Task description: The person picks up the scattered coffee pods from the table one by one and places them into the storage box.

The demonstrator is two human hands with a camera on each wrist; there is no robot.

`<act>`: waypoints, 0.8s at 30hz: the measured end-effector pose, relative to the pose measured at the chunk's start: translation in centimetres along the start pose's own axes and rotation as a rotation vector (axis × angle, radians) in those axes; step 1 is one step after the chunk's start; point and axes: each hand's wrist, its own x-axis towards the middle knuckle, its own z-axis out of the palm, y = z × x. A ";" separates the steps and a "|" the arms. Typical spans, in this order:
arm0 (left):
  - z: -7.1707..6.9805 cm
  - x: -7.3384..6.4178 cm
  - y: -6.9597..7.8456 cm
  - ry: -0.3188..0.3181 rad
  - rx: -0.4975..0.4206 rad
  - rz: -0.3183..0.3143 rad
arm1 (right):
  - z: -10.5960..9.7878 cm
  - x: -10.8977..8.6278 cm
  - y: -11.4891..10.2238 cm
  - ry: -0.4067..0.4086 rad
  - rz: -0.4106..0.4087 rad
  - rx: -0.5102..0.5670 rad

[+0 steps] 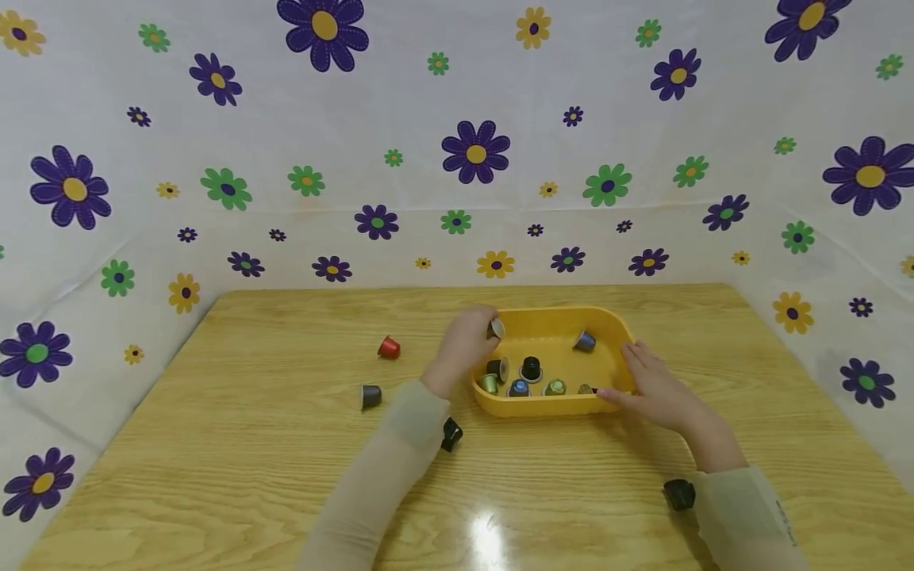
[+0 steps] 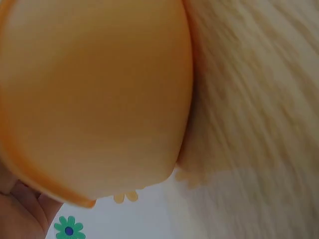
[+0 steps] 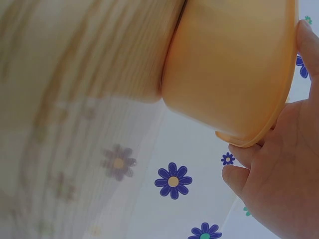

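Note:
A yellow tray [image 1: 553, 406] lies on the table with several coffee capsules in it: a blue capsule [image 1: 585, 341], a black capsule [image 1: 531, 368] and a light green capsule [image 1: 554, 387] among them. At the tray's left end, my left hand [image 1: 464, 342] pinches a pale-ended capsule [image 1: 497, 327] just inside the rim. My right hand [image 1: 653, 388] grips the tray's right end, its thumb at the front rim and fingers over the side. The tray's outer wall [image 2: 99, 109] hides the left-hand capsule in the left wrist view. Fingers [image 3: 241, 155] hook over the rim in the right wrist view.
Left of the tray, a red capsule [image 1: 389, 347] and a dark grey capsule [image 1: 370, 396] lie on the wooden table [image 1: 236, 444]. A flower-patterned cloth [image 1: 407, 95] stands behind and at both sides. Black wrist devices [image 1: 679, 494] sit under both sleeves.

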 end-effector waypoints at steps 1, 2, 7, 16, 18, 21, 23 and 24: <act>0.2 0.1 0.1 -0.015 0.000 -0.003 | 0.0 0.0 0.0 0.000 0.001 0.001; 0.4 0.2 0.1 -0.029 0.003 -0.006 | 0.1 0.0 0.0 0.000 0.002 0.000; 1.2 0.7 0.3 -0.091 0.029 -0.033 | 0.3 0.2 0.0 -0.002 0.003 -0.004; 2.5 1.5 0.3 -0.171 0.083 -0.006 | 0.2 0.2 0.2 0.001 0.000 -0.015; 2.6 1.6 0.3 -0.185 0.094 0.001 | 0.2 0.2 0.2 -0.002 0.002 -0.012; 2.8 1.6 0.5 -0.200 0.109 0.010 | 0.1 0.1 0.3 -0.003 0.005 -0.014; 2.8 1.6 0.6 -0.209 0.113 0.007 | 0.1 0.0 0.4 -0.002 0.006 -0.013; 2.8 1.6 0.6 -0.214 0.122 0.007 | 0.1 0.0 0.4 -0.001 0.007 -0.012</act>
